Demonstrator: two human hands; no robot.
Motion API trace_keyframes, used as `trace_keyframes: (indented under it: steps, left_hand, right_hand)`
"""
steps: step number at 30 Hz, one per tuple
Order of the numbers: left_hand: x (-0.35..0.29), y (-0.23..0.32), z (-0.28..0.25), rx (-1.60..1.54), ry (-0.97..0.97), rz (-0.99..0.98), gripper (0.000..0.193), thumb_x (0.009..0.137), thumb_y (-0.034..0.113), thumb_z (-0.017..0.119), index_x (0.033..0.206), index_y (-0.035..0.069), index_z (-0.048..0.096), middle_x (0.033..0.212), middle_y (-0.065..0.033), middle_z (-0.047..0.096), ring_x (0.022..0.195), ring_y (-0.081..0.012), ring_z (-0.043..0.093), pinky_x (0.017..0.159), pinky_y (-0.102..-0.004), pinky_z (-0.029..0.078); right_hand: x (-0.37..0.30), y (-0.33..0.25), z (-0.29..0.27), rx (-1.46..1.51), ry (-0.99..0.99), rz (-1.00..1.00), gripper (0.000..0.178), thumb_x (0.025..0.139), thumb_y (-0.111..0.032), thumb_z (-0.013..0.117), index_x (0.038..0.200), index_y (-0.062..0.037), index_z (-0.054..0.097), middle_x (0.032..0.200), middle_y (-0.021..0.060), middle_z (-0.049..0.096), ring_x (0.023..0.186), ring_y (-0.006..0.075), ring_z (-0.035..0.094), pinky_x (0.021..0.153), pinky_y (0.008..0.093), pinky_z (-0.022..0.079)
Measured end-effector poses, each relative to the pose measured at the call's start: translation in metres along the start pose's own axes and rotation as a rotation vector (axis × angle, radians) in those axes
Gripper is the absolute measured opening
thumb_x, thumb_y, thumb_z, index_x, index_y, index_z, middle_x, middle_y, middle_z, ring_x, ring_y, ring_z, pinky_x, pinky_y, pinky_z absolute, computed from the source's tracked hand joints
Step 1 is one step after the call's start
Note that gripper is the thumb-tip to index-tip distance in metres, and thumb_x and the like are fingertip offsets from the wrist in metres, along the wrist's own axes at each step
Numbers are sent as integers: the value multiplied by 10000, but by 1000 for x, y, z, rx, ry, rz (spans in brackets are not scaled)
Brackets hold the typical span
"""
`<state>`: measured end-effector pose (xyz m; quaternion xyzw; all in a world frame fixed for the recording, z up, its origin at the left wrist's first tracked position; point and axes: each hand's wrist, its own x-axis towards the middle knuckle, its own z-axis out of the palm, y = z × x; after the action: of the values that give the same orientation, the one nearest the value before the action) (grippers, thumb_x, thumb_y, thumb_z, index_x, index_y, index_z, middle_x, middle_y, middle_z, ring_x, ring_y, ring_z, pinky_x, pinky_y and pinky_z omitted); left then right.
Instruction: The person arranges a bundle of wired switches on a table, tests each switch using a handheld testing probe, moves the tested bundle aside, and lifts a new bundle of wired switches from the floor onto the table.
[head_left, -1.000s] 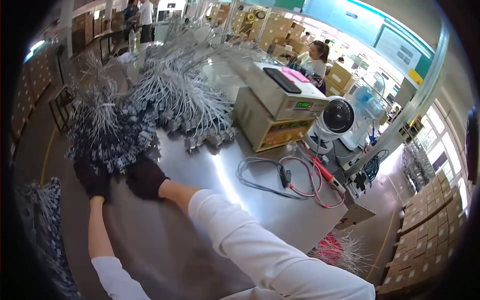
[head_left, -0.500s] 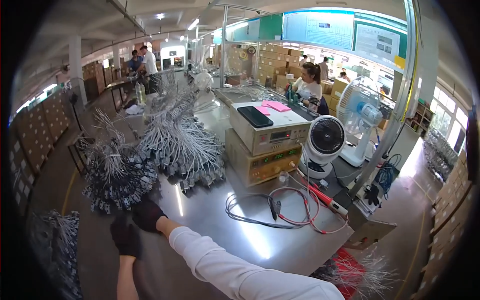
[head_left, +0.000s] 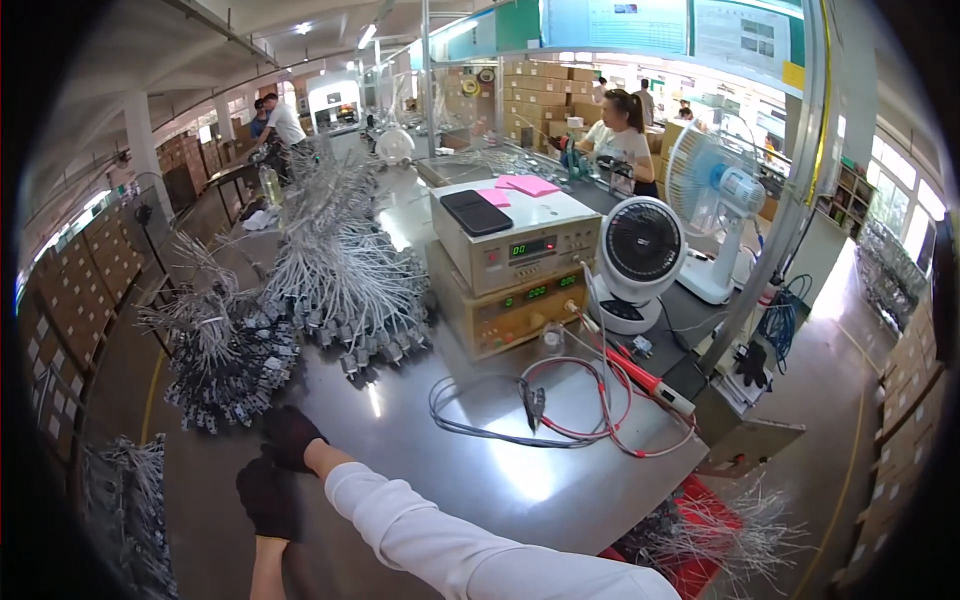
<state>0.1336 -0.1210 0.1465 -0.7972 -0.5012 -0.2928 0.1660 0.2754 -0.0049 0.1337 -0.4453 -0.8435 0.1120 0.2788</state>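
Both my hands wear dark gloves and are close together on the left part of the metal bench (head_left: 450, 480). My right hand (head_left: 292, 438) is at the near edge of a cable bundle (head_left: 228, 375) with dark connector ends; whether it touches them I cannot tell. Just nearer to me, my left hand (head_left: 268, 498) lies close beside the right wrist. The dark gloves hide how the fingers are set, and I see nothing held in either hand. A larger bundle of grey cables (head_left: 345, 275) with pale connectors lies beyond, to the right.
Two stacked test instruments (head_left: 515, 295) carry a phone (head_left: 476, 212) and pink papers. Red and black test leads (head_left: 545, 410) curl in front. A small fan (head_left: 642, 250) and a larger fan (head_left: 725, 190) stand right. A co-worker (head_left: 622, 145) sits beyond. A red bin (head_left: 705, 530) holds cables below.
My left hand has come to the right and slightly nearer to me, closing on the right wrist. The right hand has barely moved. The whole view has shifted a little.
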Motion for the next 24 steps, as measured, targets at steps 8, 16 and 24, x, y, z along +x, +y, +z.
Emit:
trace_keyframes:
  steps: [8, 16, 24]
  left_hand:
    - [-20, -8, 12, 90, 76, 24, 349, 935, 113, 583, 1262, 6, 641, 1072, -180, 672, 1042, -387, 618, 954, -487, 459]
    - [-66, 26, -22, -140, -57, 111, 302, 940, 60, 649, 1233, -2, 686, 1217, -200, 701, 1134, -403, 649, 1017, -485, 495]
    - [-173, -41, -102, -31, -62, 107, 408, 1064, 356, 590, 1265, 14, 686, 1029, -196, 702, 870, -308, 712, 763, -517, 567]
  right_hand:
    - [1, -1, 12, 53, -78, -24, 590, 956, -432, 598, 1409, -54, 595, 1560, 227, 471, 1476, 367, 402, 1258, 497, 247]
    - [3, 27, 40, 67, 51, -61, 531, 950, -438, 606, 1323, -66, 672, 1562, 226, 468, 1483, 386, 377, 1266, 505, 231]
    - [11, 24, 55, 74, 53, -95, 518, 945, -439, 608, 1265, -42, 695, 1532, 252, 488, 1441, 408, 417, 1240, 513, 272]
